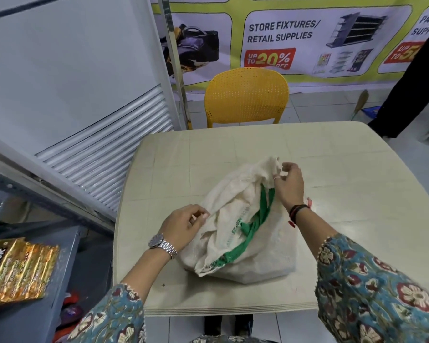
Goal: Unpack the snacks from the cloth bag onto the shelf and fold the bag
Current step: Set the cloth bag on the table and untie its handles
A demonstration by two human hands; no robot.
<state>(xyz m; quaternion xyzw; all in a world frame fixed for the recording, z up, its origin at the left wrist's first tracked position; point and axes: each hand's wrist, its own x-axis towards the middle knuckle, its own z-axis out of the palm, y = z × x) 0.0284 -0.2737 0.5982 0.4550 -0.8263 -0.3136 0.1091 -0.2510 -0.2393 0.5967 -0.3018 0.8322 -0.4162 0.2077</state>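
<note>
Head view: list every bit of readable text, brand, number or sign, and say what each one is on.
"STORE FIXTURES/ RETAIL SUPPLIES": wall banner, centre panel.
"UP TO 20% OFF": red tag on that panel.
"PACK..." and "SUPP...": the banner's right panel, cut off by the frame edge.
"UP TO 5...": red tag on the right panel, partly hidden.
"Jack": gold snack packet on the grey shelf; its smaller print is blurred.
Green print on the cloth bag: too creased to read.

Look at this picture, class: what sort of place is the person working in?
Probably a small shop or a retail-supply store. A wall banner advertises store fixtures and discounts, a grey metal shelf holds a gold snack packet, and a white louvred cabinet stands by the table.
</note>
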